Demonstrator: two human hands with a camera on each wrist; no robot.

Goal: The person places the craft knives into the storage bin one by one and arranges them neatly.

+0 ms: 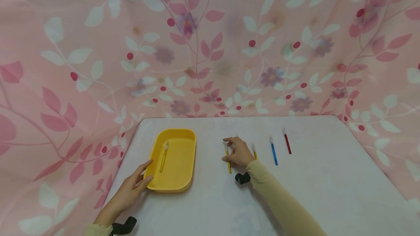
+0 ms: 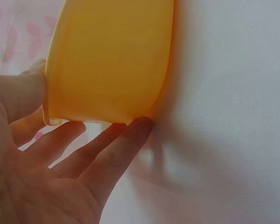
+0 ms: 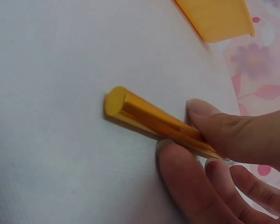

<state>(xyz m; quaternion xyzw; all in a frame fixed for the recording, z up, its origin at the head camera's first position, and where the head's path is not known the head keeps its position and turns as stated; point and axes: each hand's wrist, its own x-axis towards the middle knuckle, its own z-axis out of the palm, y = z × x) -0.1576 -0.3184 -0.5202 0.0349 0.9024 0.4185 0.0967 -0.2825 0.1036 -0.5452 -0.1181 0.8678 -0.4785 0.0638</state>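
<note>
My left hand (image 1: 132,185) holds the near left corner of a yellow tray (image 1: 170,189), thumb at the rim and fingers (image 2: 114,156) along the outer wall. One yellow craft knife with a clear cap (image 1: 164,157) lies inside that tray. To the right, my right hand (image 1: 241,152) pinches another yellow craft knife (image 3: 151,114) at its ridged part between thumb and finger. The flat end of its barrel points toward me, close over the table. Just right of this hand lies a further yellow craft knife (image 1: 254,151), partly hidden by the wrist.
A blue craft knife (image 1: 273,152) and a red one (image 1: 287,142) lie farther right on the white table (image 1: 328,188). A pink floral cloth (image 1: 210,46) hangs behind the table and down its sides.
</note>
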